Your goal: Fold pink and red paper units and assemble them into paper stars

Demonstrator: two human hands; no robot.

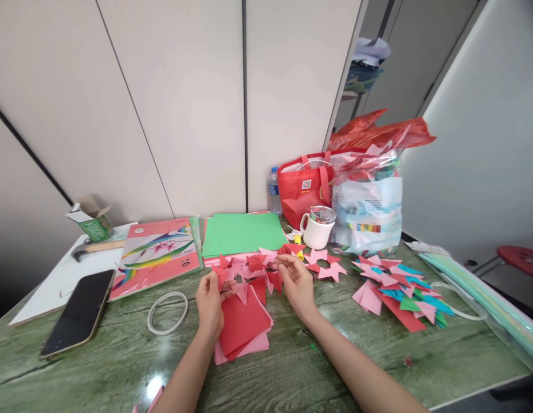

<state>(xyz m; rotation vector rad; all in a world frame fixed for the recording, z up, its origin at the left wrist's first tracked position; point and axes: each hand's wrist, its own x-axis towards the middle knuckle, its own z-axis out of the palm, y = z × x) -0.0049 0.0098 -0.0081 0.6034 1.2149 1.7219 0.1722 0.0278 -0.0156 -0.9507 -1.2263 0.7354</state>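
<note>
"Paper pieces (pixel 254 265), folded, red and pink: where are they?"

"Between the left hand (pixel 210 303) and the right hand (pixel 298 284), beside the red squares (pixel 244 324), nearer than the green sheets (pixel 245 234)."

"How are both?"

"The left pinches a red piece (pixel 220 277); the right has its fingers nearly together, but I can't tell whether they grip anything."

"Farther out?"

"A white mug (pixel 317 232) right, a phone (pixel 79 310) left."

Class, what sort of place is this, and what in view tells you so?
Probably a tabletop paper-craft workspace, though whether at home or elsewhere isn't clear. The folded red and pink paper pieces, stacked paper squares and green paper sheets on the wood-grain table point to it.
</note>
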